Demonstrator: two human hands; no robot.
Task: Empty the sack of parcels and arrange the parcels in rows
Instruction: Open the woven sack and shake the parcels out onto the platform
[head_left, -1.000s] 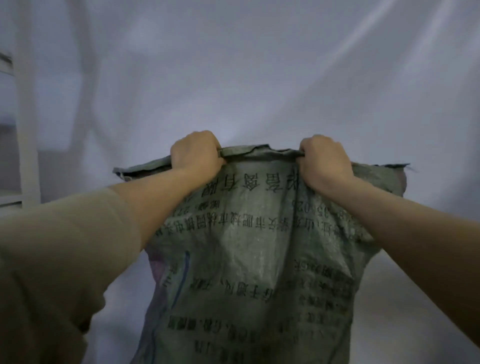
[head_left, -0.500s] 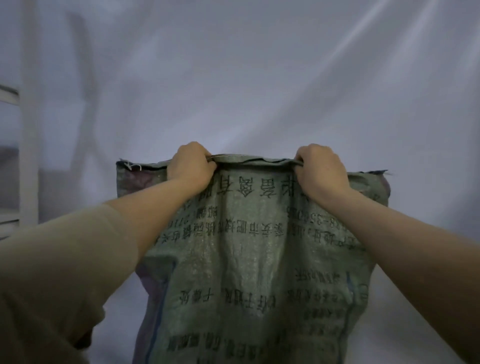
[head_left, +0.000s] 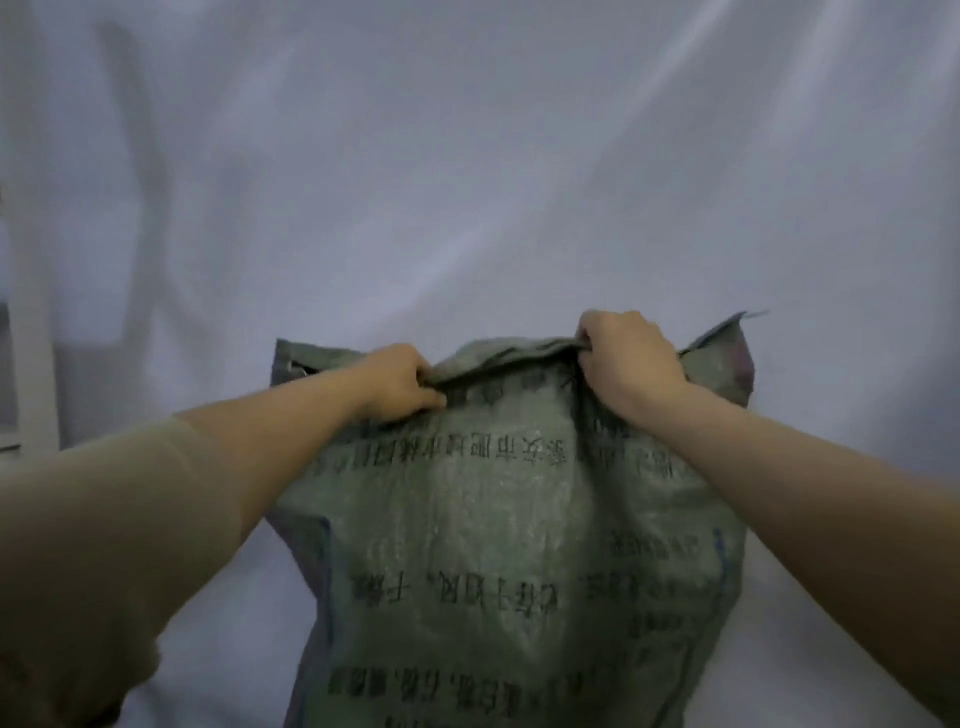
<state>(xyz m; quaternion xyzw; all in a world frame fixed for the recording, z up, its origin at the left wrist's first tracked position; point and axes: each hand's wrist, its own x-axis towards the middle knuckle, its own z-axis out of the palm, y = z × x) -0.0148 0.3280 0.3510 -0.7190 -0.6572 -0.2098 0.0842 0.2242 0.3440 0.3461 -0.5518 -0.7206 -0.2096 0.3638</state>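
A large green woven sack with upside-down black print hangs in front of me, held up by its top edge. My left hand grips that edge left of centre, fingers curled into the fabric. My right hand grips the same edge further right and a little higher. The fabric between my hands sags into a fold. The sack's lower end runs out of view at the bottom. No parcels show.
A white sheet fills the background and the surface below. A pale upright frame post stands at the far left edge.
The sack's top edge has dropped lower in view and slackened. My left hand has sunk below my right, and the edge between them now sags instead of being taut.
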